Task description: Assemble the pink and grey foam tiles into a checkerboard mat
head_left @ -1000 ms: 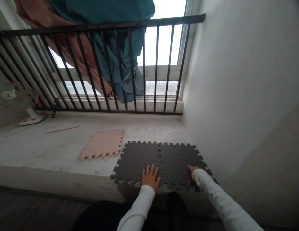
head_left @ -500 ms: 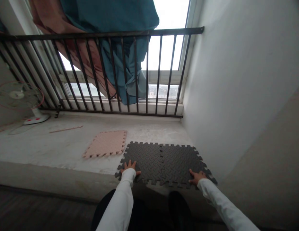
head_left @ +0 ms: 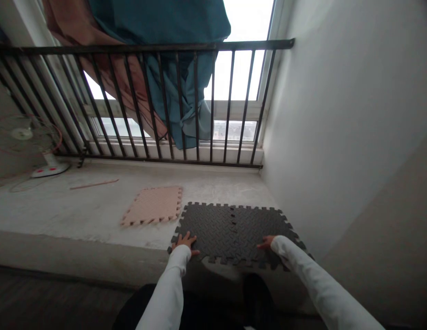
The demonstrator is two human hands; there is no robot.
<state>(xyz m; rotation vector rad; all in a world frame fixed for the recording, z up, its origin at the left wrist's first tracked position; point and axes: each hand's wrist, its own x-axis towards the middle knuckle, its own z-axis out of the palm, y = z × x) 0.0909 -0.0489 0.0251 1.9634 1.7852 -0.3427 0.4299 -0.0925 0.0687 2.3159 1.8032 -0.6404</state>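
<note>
Two dark grey foam mat tiles with toothed edges and a raised tread pattern lie joined side by side on the ledge: a left tile (head_left: pixel 209 229) and a right tile (head_left: pixel 256 224). Their front teeth stick out past the ledge's edge. On the left tile's front left corner rests my left hand (head_left: pixel 185 242), fingers spread. My right hand (head_left: pixel 266 242) is over the right tile, fingers stretched toward the seam; whether it presses the foam is hard to tell. Beyond my left hand lies a pink foam mat tile (head_left: pixel 154 205).
Black railing (head_left: pixel 147 47) runs along the back before a window with teal and pink curtains (head_left: pixel 185 91). A fan (head_left: pixel 50 167) stands at the far left of the ledge (head_left: pixel 62 211), near a thin pink strip (head_left: pixel 94 184). A white wall (head_left: pixel 337 114) bounds the right.
My right hand has moved left and slightly away from me, from the right tile's front right part toward its middle. My left hand stays on its corner. The view has shifted slightly.
</note>
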